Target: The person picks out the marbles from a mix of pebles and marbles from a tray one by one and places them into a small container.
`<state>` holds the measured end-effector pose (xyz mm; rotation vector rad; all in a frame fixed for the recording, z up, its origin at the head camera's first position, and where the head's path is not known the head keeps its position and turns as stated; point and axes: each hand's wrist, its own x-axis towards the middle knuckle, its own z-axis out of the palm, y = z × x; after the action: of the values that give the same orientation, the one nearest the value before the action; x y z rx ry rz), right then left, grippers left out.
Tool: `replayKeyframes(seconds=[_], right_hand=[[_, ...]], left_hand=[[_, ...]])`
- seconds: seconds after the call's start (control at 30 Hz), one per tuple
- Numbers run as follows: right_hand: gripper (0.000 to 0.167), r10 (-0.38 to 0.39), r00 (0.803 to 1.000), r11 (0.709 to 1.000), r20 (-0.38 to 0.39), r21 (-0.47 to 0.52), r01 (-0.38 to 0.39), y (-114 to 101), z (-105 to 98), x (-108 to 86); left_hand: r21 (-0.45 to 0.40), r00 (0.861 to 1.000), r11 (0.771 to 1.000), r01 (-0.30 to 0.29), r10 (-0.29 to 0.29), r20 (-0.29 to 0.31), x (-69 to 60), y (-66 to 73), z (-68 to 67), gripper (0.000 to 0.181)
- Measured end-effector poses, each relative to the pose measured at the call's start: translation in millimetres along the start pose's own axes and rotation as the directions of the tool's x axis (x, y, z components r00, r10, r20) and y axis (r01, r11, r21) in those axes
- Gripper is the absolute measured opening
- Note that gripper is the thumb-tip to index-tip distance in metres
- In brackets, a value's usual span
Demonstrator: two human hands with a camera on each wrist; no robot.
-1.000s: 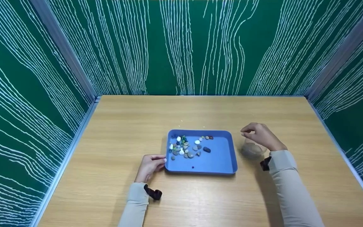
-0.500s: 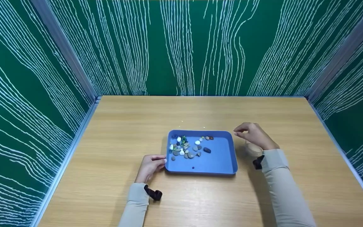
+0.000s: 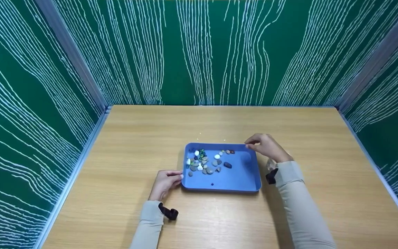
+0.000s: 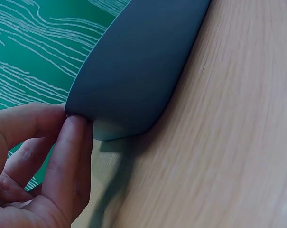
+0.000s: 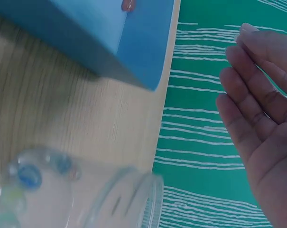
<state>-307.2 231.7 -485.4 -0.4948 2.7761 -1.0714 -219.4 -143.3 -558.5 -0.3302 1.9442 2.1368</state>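
A blue tray (image 3: 235,180) holds pebbles (image 3: 209,171), dark and white stones, and small glass pieces, mostly in its left half. My left hand (image 3: 164,181) pinches the tray's left rim between thumb and fingers; the left wrist view shows this grip at the tray's corner. Over the tray's far right corner is my right hand (image 3: 268,147), its thumb near the forefinger and its other fingers gently bent. Nothing shows between them in the right wrist view. A clear jar (image 5: 81,197) with glass marbles stands right of the tray, partly hidden by the right wrist in the head view.
The wooden table (image 3: 143,138) carries the tray and jar. A few tiny pale specks lie beyond the tray's far edge. Green panels (image 3: 171,52) with white wavy lines enclose the table at the back and sides.
My right hand has moved left, from above the jar to the tray's far right corner. The left hand keeps its hold on the rim, and the tray stays in place.
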Motion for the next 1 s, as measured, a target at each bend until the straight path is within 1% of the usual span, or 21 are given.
replayKeyframes(seconds=[0.07, 0.13, 0.23, 0.37, 0.63, 0.77, 1.0], right_hand=[[0.022, -0.001, 1.0, 1.0, 0.007, 0.002, 0.001, -2.9, 3.5, 3.5], [0.021, -0.004, 1.0, 1.0, 0.013, 0.006, 0.004, -6.0, 7.2, 6.1], [0.021, -0.002, 1.0, 1.0, 0.032, 0.006, 0.002, -10.5, 12.8, 10.3], [0.022, 0.019, 0.998, 1.0, 0.063, 0.012, -0.02, -17.6, 20.4, 17.0], [0.022, 0.003, 0.995, 0.999, 0.103, 0.033, -0.007, -32.0, 37.0, 31.1], [0.023, -0.006, 0.992, 0.999, 0.128, 0.044, 0.001, -40.1, 44.8, 36.4], [0.024, -0.044, 0.988, 0.999, 0.145, 0.01, 0.043, -52.2, 61.7, 46.1]], left_hand=[[-0.001, 1.0, 1.0, -0.003, 0.003, -0.006, 0.6, -0.6, 0.3, 0.032], [-0.007, 1.0, 1.0, -0.003, 0.003, -0.016, 5.4, -5.5, -0.5, 0.031], [-0.011, 1.0, 1.0, -0.004, 0.004, -0.029, 6.1, -5.9, 0.4, 0.03], [-0.005, 0.999, 1.0, -0.007, 0.007, -0.035, 6.3, -6.0, 1.0, 0.029], [-0.008, 0.999, 1.0, -0.017, 0.017, -0.028, 7.5, -6.1, 1.1, 0.03], [-0.006, 1.0, 1.0, -0.011, 0.011, -0.025, 6.6, -6.1, 0.4, 0.03], [0.007, 0.999, 1.0, 0.006, -0.006, -0.033, 5.8, -5.5, 0.7, 0.027]])
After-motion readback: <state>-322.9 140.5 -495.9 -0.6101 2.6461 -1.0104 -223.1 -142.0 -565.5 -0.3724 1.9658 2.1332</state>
